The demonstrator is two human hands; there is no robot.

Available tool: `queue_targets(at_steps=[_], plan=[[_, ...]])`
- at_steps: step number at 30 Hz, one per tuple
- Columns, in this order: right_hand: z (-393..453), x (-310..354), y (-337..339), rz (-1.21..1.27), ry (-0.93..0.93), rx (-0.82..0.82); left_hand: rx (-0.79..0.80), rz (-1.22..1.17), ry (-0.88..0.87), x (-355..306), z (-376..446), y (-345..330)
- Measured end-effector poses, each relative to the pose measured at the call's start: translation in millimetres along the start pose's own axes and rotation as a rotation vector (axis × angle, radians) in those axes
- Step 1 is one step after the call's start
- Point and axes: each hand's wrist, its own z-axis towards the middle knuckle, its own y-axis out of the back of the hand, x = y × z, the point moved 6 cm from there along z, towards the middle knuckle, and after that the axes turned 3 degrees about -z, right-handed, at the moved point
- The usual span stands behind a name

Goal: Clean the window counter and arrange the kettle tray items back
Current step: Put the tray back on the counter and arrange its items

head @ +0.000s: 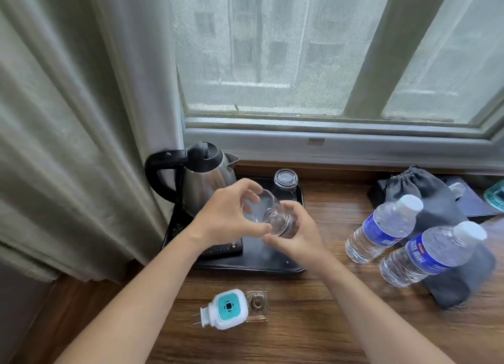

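Centrally, a clear drinking glass (pixel 268 215) held tilted above a black rectangular tray (pixel 272 262), gripped from both sides. Left hand (pixel 226 213) curled round the upper-left end, thumb below and fingers arched over the rim. Right hand (pixel 297 235) pinching the lower-right end, fingers wrapped over the side, thumb tip underneath. Long axis running diagonally, upper left to lower right; round end facing up-left toward the camera, whether mouth or base cannot be told.

Behind the hands, toward the left of the tray, a stainless steel kettle with black lid and handle (pixel 201 178), spout pointing right. At the tray's far right corner, a second clear glass (pixel 285 183) standing upside down.

Tray resting on a brown wooden counter (pixel 313 322) below the window. Right of frame, two clear plastic water bottles with blue labels (pixel 381 227), near a grey drawstring pouch (pixel 425 191). Lower centre, a white and teal plug-in device (pixel 226 309) lying just beside a small clear square bottle (pixel 257 306).
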Motion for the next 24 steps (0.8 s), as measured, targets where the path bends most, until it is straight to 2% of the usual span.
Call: queue_targets(at_steps=[3,4,7,9,13,17,20,24], plan=[[-4,3,-4,0.637,-0.172,0.166,-0.008,-0.236,-0.026,10,-5,5],[-5,6,-5,0.744,-0.217,0.228,0.002,-0.278,-0.041,12,-7,6],[-5,8,-5,0.768,-0.270,0.331,0.048,-0.342,-0.071,16,-11,2],[-2,7,-3,0.721,-0.265,0.302,0.054,-0.315,-0.088,17,-12,0],[10,7,14,0.492,-0.192,0.105,0.041,0.008,-0.120,19,-10,-3],[24,25,33,-0.092,-0.014,-0.041,-0.048,0.298,-0.143,21,-10,-12],[41,46,32,-0.485,0.111,-0.007,-0.021,0.188,-0.018,26,-9,-29],[65,51,12,-0.775,0.199,0.155,0.071,-0.027,0.222,42,-8,-52]])
